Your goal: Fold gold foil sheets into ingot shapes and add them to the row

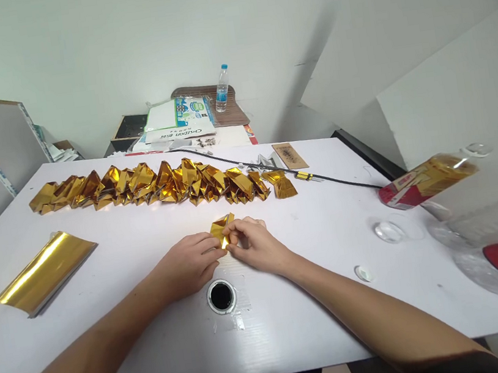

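Observation:
Both hands meet at the middle of the white table (pixel 296 322) around a small piece of gold foil paper (pixel 221 227) that is partly folded. My left hand (pixel 189 264) pinches its left side with curled fingers. My right hand (pixel 255 246) pinches its right side, fingers pressed together on it. Behind the hands, a long row of several finished gold folded pieces (pixel 160 185) runs across the table. A stack of flat gold foil sheets (pixel 45 272) lies at the left.
A round black hole (pixel 221 296) sits in the table just in front of my hands. A black cable (pixel 336 180) crosses the far side. Clear plastic containers with red labels (pixel 491 232) and small clear lids (pixel 387 232) lie at the right. A water bottle (pixel 221 88) stands behind.

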The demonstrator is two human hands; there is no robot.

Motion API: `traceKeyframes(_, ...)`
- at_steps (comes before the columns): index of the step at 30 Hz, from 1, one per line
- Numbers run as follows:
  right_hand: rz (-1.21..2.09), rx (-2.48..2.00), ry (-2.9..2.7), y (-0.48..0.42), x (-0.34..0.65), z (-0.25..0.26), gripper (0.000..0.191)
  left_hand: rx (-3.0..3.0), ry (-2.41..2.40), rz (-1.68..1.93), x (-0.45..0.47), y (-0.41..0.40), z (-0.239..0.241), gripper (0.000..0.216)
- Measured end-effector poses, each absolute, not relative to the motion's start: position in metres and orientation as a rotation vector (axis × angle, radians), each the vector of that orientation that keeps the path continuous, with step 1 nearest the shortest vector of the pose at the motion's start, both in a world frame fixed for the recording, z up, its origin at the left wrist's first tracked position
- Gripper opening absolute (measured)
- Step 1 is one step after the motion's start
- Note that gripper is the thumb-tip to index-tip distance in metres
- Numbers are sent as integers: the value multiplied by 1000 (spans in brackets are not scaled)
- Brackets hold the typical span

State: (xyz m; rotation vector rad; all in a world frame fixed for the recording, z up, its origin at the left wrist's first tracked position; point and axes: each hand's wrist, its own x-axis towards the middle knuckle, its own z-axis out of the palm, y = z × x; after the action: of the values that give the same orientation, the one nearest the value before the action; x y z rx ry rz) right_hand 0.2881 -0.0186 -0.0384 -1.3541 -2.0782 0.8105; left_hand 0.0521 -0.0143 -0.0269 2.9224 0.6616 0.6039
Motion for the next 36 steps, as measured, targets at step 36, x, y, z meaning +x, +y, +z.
traceKeyframes(36, 357, -1010, -2381, -2, 312, -38, 19, 2875, 694, 677, 26, -4, -21, 11)
